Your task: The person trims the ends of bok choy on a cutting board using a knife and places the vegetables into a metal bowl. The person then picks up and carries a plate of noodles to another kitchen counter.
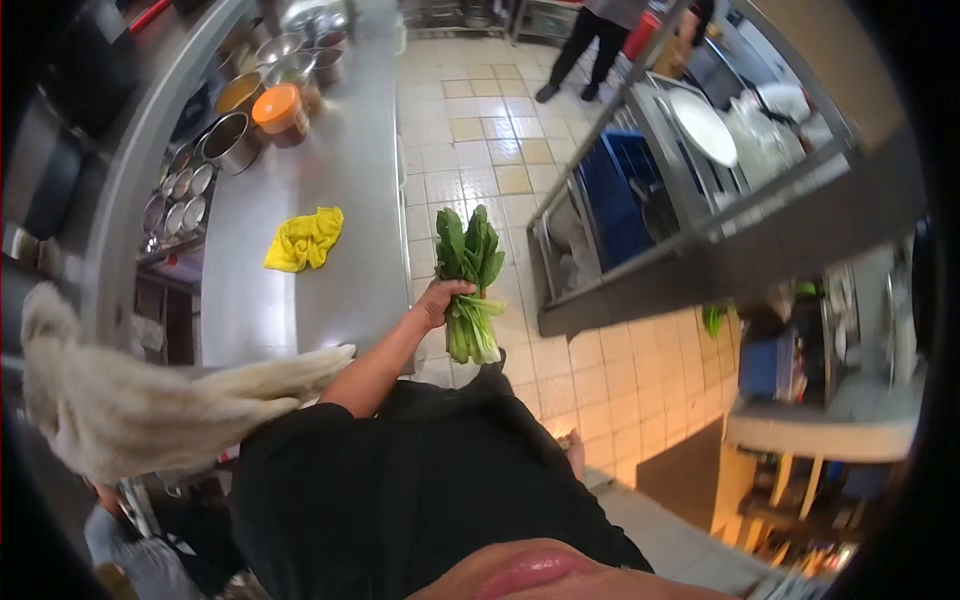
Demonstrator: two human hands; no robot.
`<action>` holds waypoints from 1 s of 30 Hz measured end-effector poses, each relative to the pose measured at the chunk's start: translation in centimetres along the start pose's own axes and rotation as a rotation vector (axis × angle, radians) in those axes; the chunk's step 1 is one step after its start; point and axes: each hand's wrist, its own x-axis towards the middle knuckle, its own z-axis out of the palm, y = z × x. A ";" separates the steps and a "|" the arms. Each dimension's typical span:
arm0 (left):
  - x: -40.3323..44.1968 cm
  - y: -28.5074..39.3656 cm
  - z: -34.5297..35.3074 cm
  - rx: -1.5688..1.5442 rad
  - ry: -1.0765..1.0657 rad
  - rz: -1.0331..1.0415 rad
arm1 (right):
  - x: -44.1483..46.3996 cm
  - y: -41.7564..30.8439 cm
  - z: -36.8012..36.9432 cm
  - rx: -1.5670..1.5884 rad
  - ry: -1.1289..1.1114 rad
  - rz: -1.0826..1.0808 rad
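Observation:
My left hand (441, 299) is closed around the middle of a bunch of leafy greens (471, 333). Dark green leaves point away from me and pale cut stems point back toward my body. The bunch hangs over the tiled floor, just right of the steel counter's edge. Close to my right side, only a small part of my right hand (573, 447) shows beyond my black shirt. Its fingers are mostly hidden, and I cannot see whether it holds anything.
A steel counter (340, 160) on the left bears a yellow cloth (305, 240), an orange-lidded tub (281, 113) and several metal pots. A metal rack (640, 240) with a blue crate (612, 200) stands right. One person (595, 45) stands ahead; a pale cloth (180, 410) hangs left.

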 end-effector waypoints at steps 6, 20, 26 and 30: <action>7.8 4.5 -0.3 -0.088 0.232 0.174 | 7.1 -13.4 18.8 -0.097 -0.121 0.095; 18.9 24.9 -10.2 -0.224 0.616 0.435 | 9.9 -20.9 71.1 -0.918 -0.911 -0.135; 25.7 36.6 -12.9 -0.213 0.684 0.555 | 12.2 -21.4 81.2 -1.089 -0.898 -0.017; 28.9 41.9 -15.7 -0.274 0.750 0.702 | 16.7 -23.1 90.1 -1.154 -0.835 0.014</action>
